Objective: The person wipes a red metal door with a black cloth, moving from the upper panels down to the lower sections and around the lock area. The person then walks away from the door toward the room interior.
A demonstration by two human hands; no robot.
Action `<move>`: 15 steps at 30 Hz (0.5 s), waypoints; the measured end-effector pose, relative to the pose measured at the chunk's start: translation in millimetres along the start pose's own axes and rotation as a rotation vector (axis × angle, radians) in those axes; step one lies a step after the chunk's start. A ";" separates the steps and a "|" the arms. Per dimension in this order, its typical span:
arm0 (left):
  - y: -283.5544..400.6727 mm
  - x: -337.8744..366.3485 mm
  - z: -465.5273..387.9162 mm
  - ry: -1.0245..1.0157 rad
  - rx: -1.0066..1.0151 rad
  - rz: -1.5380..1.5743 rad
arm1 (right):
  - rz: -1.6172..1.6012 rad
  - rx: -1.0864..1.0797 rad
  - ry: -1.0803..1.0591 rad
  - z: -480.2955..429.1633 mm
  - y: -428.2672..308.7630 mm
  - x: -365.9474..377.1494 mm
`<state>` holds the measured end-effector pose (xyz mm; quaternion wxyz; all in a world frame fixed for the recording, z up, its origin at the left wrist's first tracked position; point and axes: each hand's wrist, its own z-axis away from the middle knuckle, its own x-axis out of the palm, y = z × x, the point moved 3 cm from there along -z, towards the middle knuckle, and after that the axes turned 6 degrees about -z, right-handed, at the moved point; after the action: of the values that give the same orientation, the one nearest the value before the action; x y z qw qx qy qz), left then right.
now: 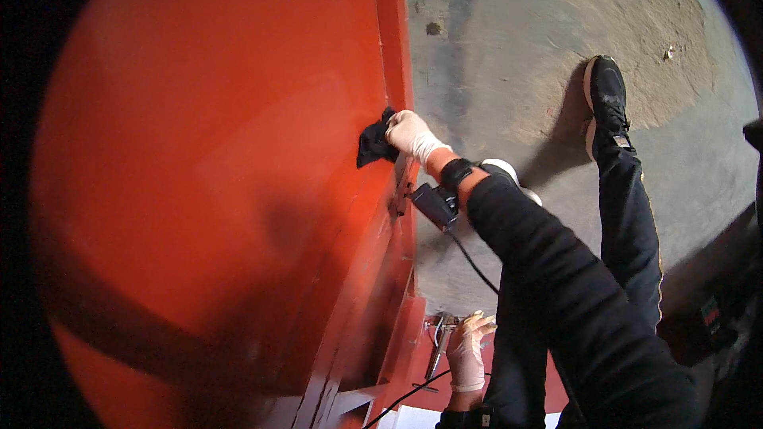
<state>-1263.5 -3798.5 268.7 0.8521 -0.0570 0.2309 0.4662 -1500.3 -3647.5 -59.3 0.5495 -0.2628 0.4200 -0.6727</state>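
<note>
My right hand [411, 134], in a pale glove, pinches a dark cloth [375, 142] against a red painted metal panel [238, 131], beside its raised edge. A black strap is around the right wrist. Just below that wrist is a black device [435, 205] with a cable; how it is held up cannot be told. My left hand [468, 354], gloved too, is low in the view by a red surface, its fingers spread and nothing visible in them. Beside it is a metal rod-like part [440, 342], apparently not in its grasp.
A worn concrete floor [536, 42] with a rough patch lies at the right, where a dark shoe [609, 95] stands. Another shoe is partly hidden under the right arm. A black cable [411, 392] crosses low beside the left hand. Red beams run along the panel's lower edge.
</note>
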 end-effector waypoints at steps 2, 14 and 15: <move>0.3 -2.1 0.6 -0.024 -0.024 0.127 | 0.134 -0.136 -0.018 -22.3 -4.1 -17.9; -0.6 1.3 -0.9 -0.046 -0.048 -0.097 | -0.563 0.352 0.332 -5.8 -26.4 -24.7; -0.4 0.6 0.2 -0.066 -0.017 -0.158 | -0.770 0.280 0.232 19.6 -24.2 -5.6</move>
<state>-1262.9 -3798.1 268.6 0.8928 -0.0669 0.1935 0.4012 -1495.4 -3646.4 -28.0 0.2376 -0.2458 0.2550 -0.9045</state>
